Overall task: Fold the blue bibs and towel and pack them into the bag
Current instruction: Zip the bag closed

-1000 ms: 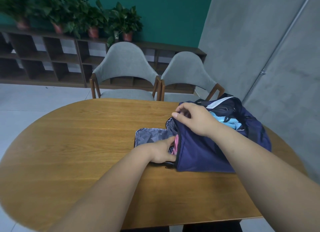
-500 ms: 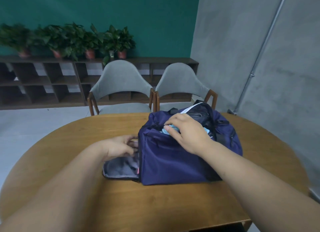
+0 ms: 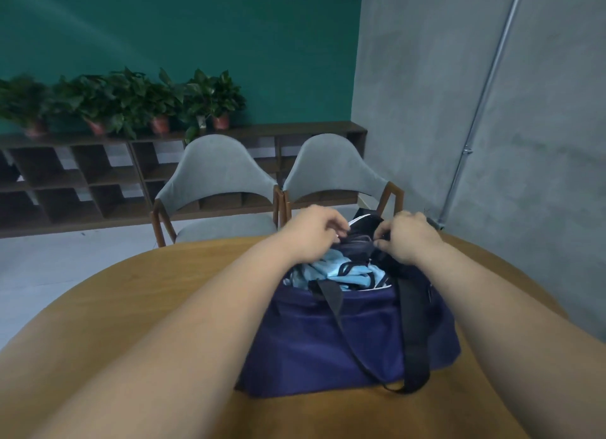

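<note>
**Up from the side flap to the top rim**

Lifted off the side flap of half a second ago, the left grip [image 3: 311, 238], and brought to the far rim of the bag [image 3: 354, 337], facing the right grip [image 3: 410, 241], which was already up there. Seen from closer and steeper now, too.

Standing on the tabletop [image 3: 131, 307], mouth open, with the blue bibs and towel [image 3: 347, 273] inside: rumpled light-blue cloth with dark trim, just under the near rim (too bunched to count the pieces). Pinching dark rim fabric between thumb and fingertips, the right grip. Fingers curled at the same rim on the left grip, but cannot tell whether any cloth is caught.

Judged soft and light all through: limp cloth, slack walls, nothing fragile. Best held at the firmer seam of the mouth, not the sagging side panel. Likely to buckle if pulled from one side only, so worth drawing both rims together. Worth pressing the cloth down first, lest it snag in the closure.

Draped down the near wall onto the wood, a black strap [image 3: 414, 323]. Beyond, two grey chairs [image 3: 216, 176].
</note>
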Demonstrator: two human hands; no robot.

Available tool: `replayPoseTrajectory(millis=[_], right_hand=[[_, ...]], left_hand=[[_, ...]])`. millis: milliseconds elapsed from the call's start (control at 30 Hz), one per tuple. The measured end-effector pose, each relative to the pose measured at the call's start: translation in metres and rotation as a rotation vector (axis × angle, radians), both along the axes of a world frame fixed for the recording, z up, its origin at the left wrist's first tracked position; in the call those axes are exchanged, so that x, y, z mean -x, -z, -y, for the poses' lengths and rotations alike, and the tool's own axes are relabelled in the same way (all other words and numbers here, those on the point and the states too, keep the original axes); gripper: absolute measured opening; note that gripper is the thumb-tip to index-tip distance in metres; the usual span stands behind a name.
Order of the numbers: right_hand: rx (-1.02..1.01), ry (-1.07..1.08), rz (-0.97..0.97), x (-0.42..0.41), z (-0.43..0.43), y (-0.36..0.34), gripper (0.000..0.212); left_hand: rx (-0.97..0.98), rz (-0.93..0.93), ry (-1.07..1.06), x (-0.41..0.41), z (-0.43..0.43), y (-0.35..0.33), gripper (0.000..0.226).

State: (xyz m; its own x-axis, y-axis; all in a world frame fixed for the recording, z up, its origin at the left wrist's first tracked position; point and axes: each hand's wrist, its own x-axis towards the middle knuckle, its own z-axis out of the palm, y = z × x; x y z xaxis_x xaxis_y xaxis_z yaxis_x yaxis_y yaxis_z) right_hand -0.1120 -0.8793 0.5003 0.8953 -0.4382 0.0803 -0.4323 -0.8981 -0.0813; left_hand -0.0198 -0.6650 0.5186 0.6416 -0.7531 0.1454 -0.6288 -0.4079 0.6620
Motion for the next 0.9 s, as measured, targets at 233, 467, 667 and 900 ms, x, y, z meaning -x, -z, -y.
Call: replayPoseTrajectory(millis=[233, 467, 667, 900], right_hand=[[0.070, -0.038, -0.091, -0.025, 0.027, 0.026, 0.069], [0.213, -0.020, 0.012, -0.033, 0.048, 0.042, 0.065], [0.030, -0.073, 0.115, -0.045, 0.063, 0.047, 0.059], [-0.241, -0.227, 0.209, -0.045, 0.086, 0.038, 0.052]], left_hand=[[-0.512, 0.127, 0.058, -0.007, 0.082, 0.025, 0.037], [-0.459, 0.192, -0.178, -0.044, 0.090, 0.048, 0.059], [-0.409, 0.284, -0.245, -0.053, 0.079, 0.062, 0.052], [-0.223, 0.258, -0.157, -0.040, 0.098, 0.057, 0.039]])
